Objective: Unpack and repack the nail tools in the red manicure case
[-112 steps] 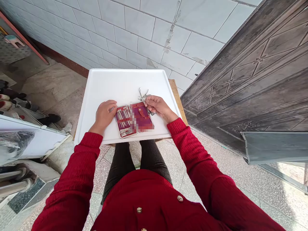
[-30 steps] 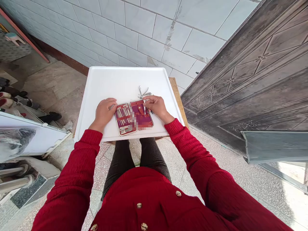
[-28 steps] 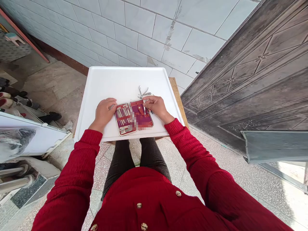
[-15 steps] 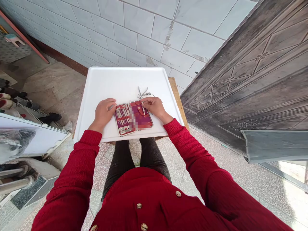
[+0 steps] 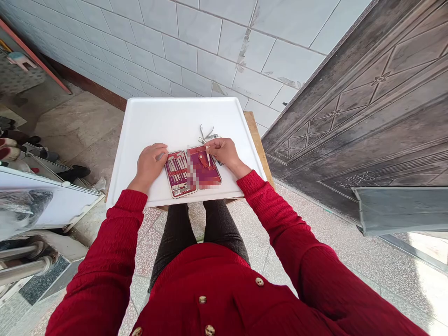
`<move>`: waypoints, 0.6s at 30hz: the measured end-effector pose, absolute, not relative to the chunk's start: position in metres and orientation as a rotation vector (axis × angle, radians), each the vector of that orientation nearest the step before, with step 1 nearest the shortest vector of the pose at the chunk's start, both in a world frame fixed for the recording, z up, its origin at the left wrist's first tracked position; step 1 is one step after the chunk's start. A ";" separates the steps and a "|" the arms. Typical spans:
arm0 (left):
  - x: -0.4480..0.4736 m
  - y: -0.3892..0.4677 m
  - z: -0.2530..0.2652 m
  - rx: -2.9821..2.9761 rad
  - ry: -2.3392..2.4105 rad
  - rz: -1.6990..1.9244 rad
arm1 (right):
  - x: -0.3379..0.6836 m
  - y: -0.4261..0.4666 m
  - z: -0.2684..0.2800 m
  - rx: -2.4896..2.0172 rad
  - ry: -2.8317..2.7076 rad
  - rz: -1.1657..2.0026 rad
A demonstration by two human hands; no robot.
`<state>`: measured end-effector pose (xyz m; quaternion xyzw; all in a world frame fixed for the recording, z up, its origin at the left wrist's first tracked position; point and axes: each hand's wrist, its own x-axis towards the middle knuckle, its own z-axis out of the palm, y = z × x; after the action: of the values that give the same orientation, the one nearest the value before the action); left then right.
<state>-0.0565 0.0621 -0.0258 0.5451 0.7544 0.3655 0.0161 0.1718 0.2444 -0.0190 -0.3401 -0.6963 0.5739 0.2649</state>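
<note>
As right fingers [image 5: 217,144] pinch a silver tool [image 5: 208,159], left fingers [image 5: 158,147] at partly pixelated case [image 5: 205,172], hold unclear

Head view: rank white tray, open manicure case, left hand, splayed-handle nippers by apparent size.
1. White tray
2. Open manicure case
3. Left hand
4. Splayed-handle nippers (tips unclear, plainly smallest)

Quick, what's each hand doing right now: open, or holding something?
Left hand: curled at the left edge of the open case; whether it grips cannot be told.
Right hand: closed, pinching a slim metal tool.
</note>
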 end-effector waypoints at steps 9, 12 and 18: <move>-0.057 0.061 -0.026 1.699 2.334 1.138 | 0.171 0.243 -0.016 -0.986 -1.964 1.461; -0.057 0.062 -0.025 1.707 2.339 1.124 | 0.171 0.242 -0.014 -0.993 -2.034 1.397; -0.058 0.062 -0.026 1.725 2.358 1.095 | 0.171 0.234 -0.007 -1.036 -2.190 1.204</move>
<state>-0.0579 0.0624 -0.0256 0.5529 0.7557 0.3509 0.0108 0.1710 0.2341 -0.0067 -0.3738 -0.7904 0.4345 0.2165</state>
